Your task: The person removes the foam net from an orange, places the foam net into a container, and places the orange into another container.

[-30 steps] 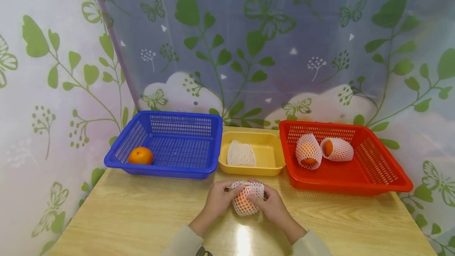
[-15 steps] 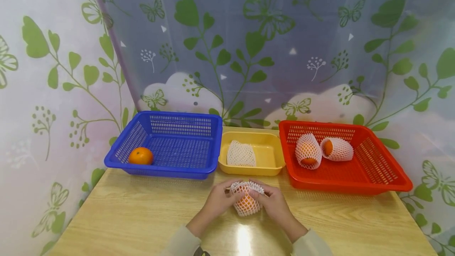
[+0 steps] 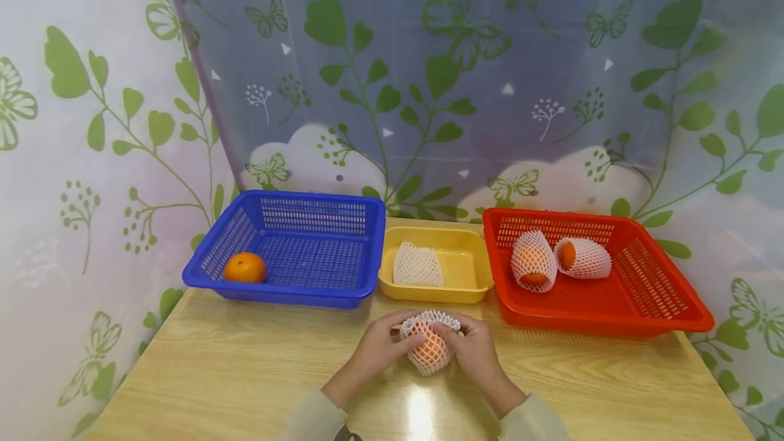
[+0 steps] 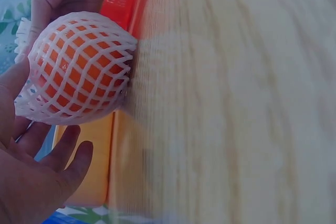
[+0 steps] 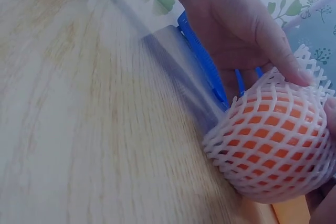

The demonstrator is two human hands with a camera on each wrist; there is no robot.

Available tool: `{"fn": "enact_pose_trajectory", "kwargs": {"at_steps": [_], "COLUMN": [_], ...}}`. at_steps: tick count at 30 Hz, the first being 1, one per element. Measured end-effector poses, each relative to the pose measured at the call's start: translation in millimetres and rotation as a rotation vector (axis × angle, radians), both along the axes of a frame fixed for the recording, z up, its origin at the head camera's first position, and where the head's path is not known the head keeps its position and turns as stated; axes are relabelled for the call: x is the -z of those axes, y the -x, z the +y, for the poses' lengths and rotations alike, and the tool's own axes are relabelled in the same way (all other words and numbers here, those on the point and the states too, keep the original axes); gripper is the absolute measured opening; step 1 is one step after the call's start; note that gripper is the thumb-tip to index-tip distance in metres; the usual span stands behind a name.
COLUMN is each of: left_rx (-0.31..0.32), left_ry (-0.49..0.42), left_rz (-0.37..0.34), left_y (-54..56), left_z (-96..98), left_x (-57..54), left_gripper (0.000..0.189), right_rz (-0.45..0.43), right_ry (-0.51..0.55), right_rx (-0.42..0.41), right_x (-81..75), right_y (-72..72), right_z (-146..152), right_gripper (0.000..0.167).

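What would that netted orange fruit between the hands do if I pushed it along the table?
The netted fruit would probably roll, because it looks round, but maybe wobbly, since loose white net sticks out at one end. That net is likely soft and bendy: it curves snugly over the fruit, and its loose edge looks ruffled.

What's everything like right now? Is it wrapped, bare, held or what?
Held fruit: wrapped in foam net
Left grip: holding it
Right grip: holding it
Blue basket: uncovered, one bare fruit inside
Yellow tray: uncovered, white netting inside
Red basket: uncovered, two netted fruits inside
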State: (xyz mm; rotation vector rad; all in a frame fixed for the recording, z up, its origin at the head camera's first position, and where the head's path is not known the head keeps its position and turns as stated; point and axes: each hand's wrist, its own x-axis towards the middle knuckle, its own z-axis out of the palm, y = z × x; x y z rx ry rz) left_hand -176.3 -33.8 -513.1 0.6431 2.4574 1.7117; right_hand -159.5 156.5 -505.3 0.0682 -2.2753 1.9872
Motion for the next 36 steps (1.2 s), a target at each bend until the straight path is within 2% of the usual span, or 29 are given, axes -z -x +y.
{"fn": "enact_pose_trajectory", "kwargs": {"at_steps": [2, 6, 10, 19, 28, 31, 36], "left_rx": [0.009, 0.016, 0.001, -0.08, -0.206, -0.205, -0.162], "left_ry": [0.001, -0.023, -0.004, 0.037, 0.028, 0.023, 0.018], "left_rz": [0.0, -0.008, 0.004, 0.108, 0.057, 0.039, 0.007], "left_y": [-0.1, -1.3, -1.2, 3.1, -0.1, 0.0, 1.3], "left_z": [0.4, 0.3, -0.8, 3.4, 8.5, 7.5, 3.2], "left_x": [0.0, -0.7, -2.4, -6.4, -12.3, -11.9, -10.0], "left_gripper": [0.045, 0.043, 0.043, 0.024, 0.016, 0.016, 0.022], "right_rz": [0.01, -0.009, -0.019, -0.099, -0.125, -0.128, -0.138], "right_ry": [-0.01, -0.031, -0.046, -0.103, -0.063, -0.067, -0.064], "right_rx": [-0.006, -0.02, -0.046, -0.112, -0.177, -0.177, -0.172], "right_x": [-6.9, -8.8, 0.8, 5.8, 11.0, 12.4, 12.4], "right_y": [-3.5, -4.3, -0.3, -1.3, -1.7, -1.8, -2.8], "right_z": [-1.8, -1.6, 3.0, 8.6, 9.2, 8.3, 7.6], "right_gripper": [0.02, 0.018, 0.022, 0.037, 0.04, 0.039, 0.037]}}
